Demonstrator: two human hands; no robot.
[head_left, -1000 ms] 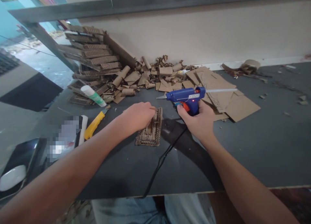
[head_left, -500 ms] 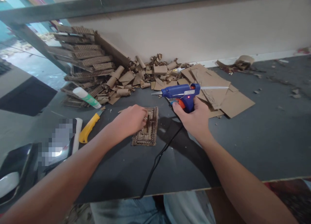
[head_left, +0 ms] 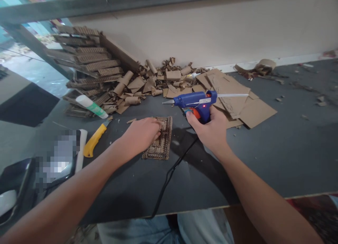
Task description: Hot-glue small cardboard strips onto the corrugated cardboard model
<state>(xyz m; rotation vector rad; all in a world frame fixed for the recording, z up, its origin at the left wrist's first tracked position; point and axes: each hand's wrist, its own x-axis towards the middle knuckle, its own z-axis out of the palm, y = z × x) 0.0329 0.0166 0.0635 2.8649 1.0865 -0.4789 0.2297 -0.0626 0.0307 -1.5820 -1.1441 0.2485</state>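
My right hand (head_left: 211, 131) is wrapped round a blue hot glue gun (head_left: 192, 98), held above the table with its metal nozzle to the left. A glue stick sticks out of its back, and a small red light glows on its side. My left hand (head_left: 144, 134) is over the left part of a small rectangular panel of corrugated cardboard strips (head_left: 165, 141) lying flat on the table. Its fingers are curled down onto the panel; whatever they pinch is hidden. A thin cardboard scrap (head_left: 131, 120) lies just beyond that hand.
A yellow utility knife (head_left: 95, 138), a glue stick tube (head_left: 92, 106) and a phone (head_left: 62, 159) lie at the left. Stacked cardboard strips (head_left: 95, 57), rolled scraps (head_left: 148, 83) and flat cardboard sheets (head_left: 253, 111) line the back. A black cord (head_left: 167, 180) crosses the table's front edge.
My left hand has shifted very slightly over the panel, its fingers now pressed lower. The glue gun stays almost where it was, and the view has moved a little.
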